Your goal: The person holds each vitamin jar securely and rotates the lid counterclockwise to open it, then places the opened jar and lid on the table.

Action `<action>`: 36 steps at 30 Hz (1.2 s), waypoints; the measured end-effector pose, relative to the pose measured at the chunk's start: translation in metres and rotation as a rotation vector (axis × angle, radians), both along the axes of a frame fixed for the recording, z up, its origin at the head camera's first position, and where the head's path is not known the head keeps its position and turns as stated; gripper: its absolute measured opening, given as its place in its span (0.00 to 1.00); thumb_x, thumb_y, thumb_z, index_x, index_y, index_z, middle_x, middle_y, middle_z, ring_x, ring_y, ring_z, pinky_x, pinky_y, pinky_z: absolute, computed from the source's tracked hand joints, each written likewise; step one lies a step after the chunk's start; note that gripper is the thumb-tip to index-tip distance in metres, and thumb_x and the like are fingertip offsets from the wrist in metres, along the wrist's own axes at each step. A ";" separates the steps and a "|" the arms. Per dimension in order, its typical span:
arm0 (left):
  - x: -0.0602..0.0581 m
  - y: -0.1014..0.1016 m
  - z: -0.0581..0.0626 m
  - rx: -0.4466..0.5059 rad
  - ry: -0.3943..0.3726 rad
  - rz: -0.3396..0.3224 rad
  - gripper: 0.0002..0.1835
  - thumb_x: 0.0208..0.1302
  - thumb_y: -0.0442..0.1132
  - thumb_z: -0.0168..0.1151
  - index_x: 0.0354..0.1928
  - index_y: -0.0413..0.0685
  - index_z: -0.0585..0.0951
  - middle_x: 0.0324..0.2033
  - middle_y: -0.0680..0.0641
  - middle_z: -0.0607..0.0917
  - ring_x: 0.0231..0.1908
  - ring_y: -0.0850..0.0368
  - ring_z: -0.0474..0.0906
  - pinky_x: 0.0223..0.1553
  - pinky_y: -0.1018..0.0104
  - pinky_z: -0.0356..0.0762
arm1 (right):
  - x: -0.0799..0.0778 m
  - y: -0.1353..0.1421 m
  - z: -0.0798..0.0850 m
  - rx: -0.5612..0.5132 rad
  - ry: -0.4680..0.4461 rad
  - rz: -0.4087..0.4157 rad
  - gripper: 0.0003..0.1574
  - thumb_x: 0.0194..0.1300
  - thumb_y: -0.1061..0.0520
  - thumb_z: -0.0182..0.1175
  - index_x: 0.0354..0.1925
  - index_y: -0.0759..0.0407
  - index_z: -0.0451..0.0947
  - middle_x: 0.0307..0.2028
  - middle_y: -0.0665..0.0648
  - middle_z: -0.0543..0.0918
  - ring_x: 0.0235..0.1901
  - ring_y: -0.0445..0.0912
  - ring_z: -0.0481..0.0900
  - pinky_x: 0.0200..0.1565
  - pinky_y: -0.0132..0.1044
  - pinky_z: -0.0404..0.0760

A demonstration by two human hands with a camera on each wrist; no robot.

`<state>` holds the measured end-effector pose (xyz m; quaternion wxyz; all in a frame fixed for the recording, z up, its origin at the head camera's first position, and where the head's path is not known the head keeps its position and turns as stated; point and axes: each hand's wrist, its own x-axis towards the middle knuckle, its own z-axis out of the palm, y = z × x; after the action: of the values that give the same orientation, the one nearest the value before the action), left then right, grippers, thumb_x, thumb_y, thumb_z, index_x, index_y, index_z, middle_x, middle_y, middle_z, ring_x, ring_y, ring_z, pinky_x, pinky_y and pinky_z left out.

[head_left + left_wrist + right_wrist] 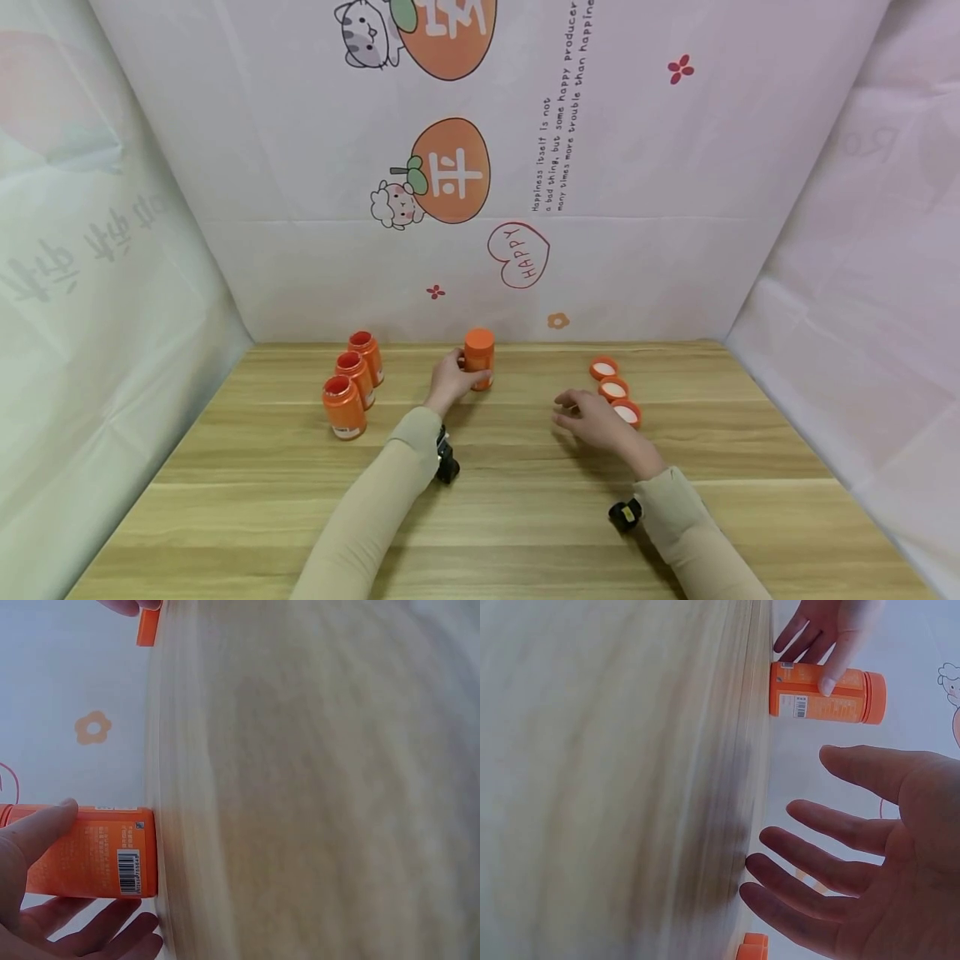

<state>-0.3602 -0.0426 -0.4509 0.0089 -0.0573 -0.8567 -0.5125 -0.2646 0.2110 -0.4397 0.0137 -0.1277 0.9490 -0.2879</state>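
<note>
An orange bottle [480,360] with its orange cap on stands upright near the back of the wooden table. My left hand [447,382] holds it from the left, thumb across the near side and the other fingers behind. In the left wrist view the bottle [90,855] shows a barcode label by its base, and the thumb lies along its body. To the right, my right hand [600,423] hovers low over the table with nothing in it. Its fingers are spread and loosely bent in the right wrist view. Beside it lie three orange caps [613,389], white insides up.
Three uncapped orange bottles [343,410] stand in a slanting row on the left of the wooden table [510,508]. A printed white cloth [637,167] hangs behind the table, with more cloth at both sides.
</note>
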 end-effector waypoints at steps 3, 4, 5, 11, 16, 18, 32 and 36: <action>0.000 -0.001 0.000 0.003 -0.011 0.000 0.28 0.52 0.44 0.72 0.54 0.43 0.76 0.51 0.41 0.81 0.52 0.46 0.77 0.54 0.52 0.74 | 0.000 0.000 0.000 -0.002 0.000 0.000 0.23 0.67 0.53 0.58 0.55 0.66 0.74 0.50 0.64 0.79 0.49 0.55 0.78 0.47 0.47 0.78; 0.000 -0.001 0.000 0.003 -0.013 0.000 0.27 0.52 0.44 0.72 0.53 0.43 0.76 0.50 0.41 0.81 0.52 0.46 0.77 0.54 0.52 0.74 | 0.000 0.000 0.000 -0.003 0.000 0.000 0.23 0.67 0.53 0.58 0.55 0.66 0.74 0.50 0.64 0.79 0.49 0.55 0.78 0.47 0.47 0.78; 0.000 -0.002 0.000 0.002 -0.013 0.000 0.27 0.52 0.44 0.72 0.53 0.43 0.76 0.50 0.41 0.81 0.51 0.46 0.77 0.54 0.52 0.74 | 0.000 0.000 0.000 -0.003 0.000 0.001 0.23 0.67 0.53 0.57 0.55 0.66 0.74 0.50 0.64 0.79 0.49 0.55 0.78 0.47 0.47 0.78; 0.004 -0.005 0.004 -0.010 -0.006 0.011 0.25 0.49 0.44 0.74 0.48 0.43 0.78 0.47 0.42 0.82 0.49 0.46 0.78 0.52 0.53 0.75 | 0.000 -0.001 0.001 -0.002 0.009 0.010 0.23 0.67 0.53 0.57 0.55 0.66 0.74 0.49 0.64 0.80 0.49 0.56 0.78 0.47 0.48 0.78; 0.008 -0.007 0.005 -0.049 0.015 0.037 0.25 0.44 0.46 0.77 0.43 0.43 0.80 0.42 0.44 0.84 0.44 0.49 0.79 0.47 0.55 0.76 | -0.001 -0.001 0.000 0.002 0.020 0.019 0.23 0.67 0.53 0.57 0.55 0.67 0.74 0.49 0.64 0.80 0.49 0.56 0.78 0.48 0.48 0.78; 0.010 -0.007 0.005 -0.053 0.021 0.041 0.24 0.42 0.46 0.78 0.42 0.44 0.80 0.40 0.45 0.84 0.41 0.50 0.79 0.45 0.56 0.76 | -0.002 -0.002 0.000 0.004 0.023 0.020 0.23 0.67 0.53 0.57 0.55 0.67 0.74 0.49 0.64 0.80 0.49 0.56 0.78 0.48 0.49 0.78; 0.023 -0.011 0.010 -0.077 0.053 0.046 0.22 0.38 0.45 0.79 0.34 0.46 0.78 0.34 0.46 0.84 0.35 0.53 0.78 0.36 0.61 0.76 | 0.000 -0.005 0.001 -0.009 0.025 0.026 0.24 0.67 0.52 0.57 0.55 0.66 0.74 0.50 0.65 0.80 0.49 0.56 0.78 0.49 0.49 0.78; 0.028 -0.012 0.012 -0.075 0.053 0.039 0.23 0.39 0.44 0.79 0.34 0.46 0.76 0.34 0.46 0.84 0.35 0.53 0.78 0.34 0.63 0.76 | 0.000 -0.005 0.000 -0.014 0.032 0.025 0.24 0.67 0.53 0.57 0.56 0.66 0.74 0.50 0.64 0.80 0.49 0.56 0.79 0.48 0.49 0.78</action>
<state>-0.3320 -0.0541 -0.4392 0.0394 -0.0546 -0.8756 -0.4783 -0.2648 0.2057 -0.4393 0.0013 -0.1439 0.9455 -0.2921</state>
